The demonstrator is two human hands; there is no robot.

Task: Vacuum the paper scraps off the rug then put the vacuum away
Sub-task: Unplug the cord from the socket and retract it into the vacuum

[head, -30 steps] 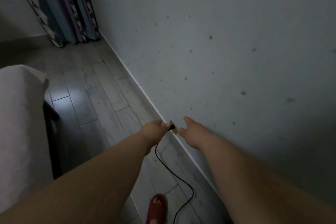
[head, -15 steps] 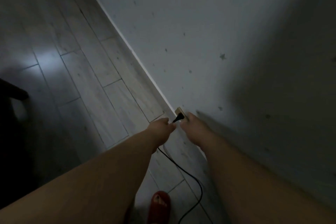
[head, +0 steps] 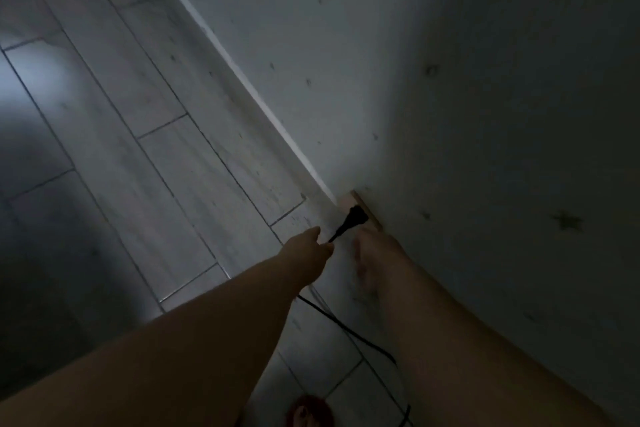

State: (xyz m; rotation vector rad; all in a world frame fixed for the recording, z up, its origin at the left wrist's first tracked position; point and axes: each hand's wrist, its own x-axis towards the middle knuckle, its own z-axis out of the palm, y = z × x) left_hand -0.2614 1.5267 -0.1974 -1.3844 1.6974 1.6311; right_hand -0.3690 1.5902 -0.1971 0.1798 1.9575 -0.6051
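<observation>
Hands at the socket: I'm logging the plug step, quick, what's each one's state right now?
Left hand: pinches the black cord just behind the plug.
Right hand: beside the wall socket, too blurred to tell.

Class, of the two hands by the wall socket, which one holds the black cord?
The left hand, pinching the cord just behind the plug. The right hand, blurred, lies beside the socket, off the cord.

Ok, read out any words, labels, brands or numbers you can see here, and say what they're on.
None can be read. The black plug, its cord and the socket plate show no legible marking in this dim, blurred view.
The dark spots on the wall are star-like marks, not letters.
</observation>
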